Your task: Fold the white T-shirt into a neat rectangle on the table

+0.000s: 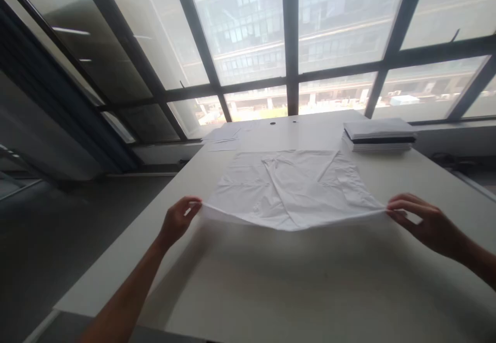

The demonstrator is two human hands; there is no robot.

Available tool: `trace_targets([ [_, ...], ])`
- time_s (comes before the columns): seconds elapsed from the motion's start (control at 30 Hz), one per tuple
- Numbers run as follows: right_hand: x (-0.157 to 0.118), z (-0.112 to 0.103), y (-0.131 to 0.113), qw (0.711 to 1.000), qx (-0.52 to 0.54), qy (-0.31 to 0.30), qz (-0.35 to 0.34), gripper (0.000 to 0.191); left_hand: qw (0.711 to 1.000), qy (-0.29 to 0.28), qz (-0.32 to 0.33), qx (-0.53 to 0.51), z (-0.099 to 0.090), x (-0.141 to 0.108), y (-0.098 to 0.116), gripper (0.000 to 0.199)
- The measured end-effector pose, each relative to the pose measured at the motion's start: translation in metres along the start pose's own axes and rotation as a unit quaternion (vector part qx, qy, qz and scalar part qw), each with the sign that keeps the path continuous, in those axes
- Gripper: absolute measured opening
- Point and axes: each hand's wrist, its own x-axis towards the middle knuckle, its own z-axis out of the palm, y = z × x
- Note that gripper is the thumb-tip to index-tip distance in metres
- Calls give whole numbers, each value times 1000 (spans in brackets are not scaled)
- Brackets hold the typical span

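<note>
A creased white cloth, perhaps a garment, lies across the middle of the white table. Its near edge is lifted off the tabletop and sags in the middle. At the left near corner, my left hand pinches the fabric between thumb and fingertips. My right hand pinches the opposite near corner in the same way. Long diagonal folds run through the cloth, and its far part rests flat on the table. I cannot tell the exact kind of item.
Toward the back right stands a stack of folded white items with a dark layer in it. Thin white sheets lie at the back left. Beyond the table rise large windows with dark frames. A dark curtain hangs at left.
</note>
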Motion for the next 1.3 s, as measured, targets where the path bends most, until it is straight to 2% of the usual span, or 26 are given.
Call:
trace_targets([
  [0.1,20,1,6,999,1,19,42,21,998,46,-33,-8,10,18,3,35],
  [0.23,43,7,20,995,-4,23,99,33,994,64,-70,-53,28,43,-5,39],
  [0.43,63,27,45,985,-41,38,165,43,995,53,-87,16,68,75,-27,38],
  [0.6,61,47,64,977,-74,13,202,38,992,16,-97,74,100,83,-44,31],
  [0.77,51,60,75,972,-132,-3,197,34,988,-4,-100,116,109,80,-54,27],
  [0.97,49,63,74,967,-170,-5,191,37,975,-23,-82,207,109,77,-54,27],
  [1.07,51,62,69,964,-207,-2,167,39,972,-15,-45,231,104,79,-51,30],
  [1.17,55,59,58,955,-265,34,129,40,975,41,-12,219,95,84,-35,36],
  [1.23,58,59,44,947,-290,74,117,40,980,56,29,189,94,83,-11,39],
  [1.3,61,65,25,951,-277,93,103,39,984,12,92,152,104,77,24,41],
])
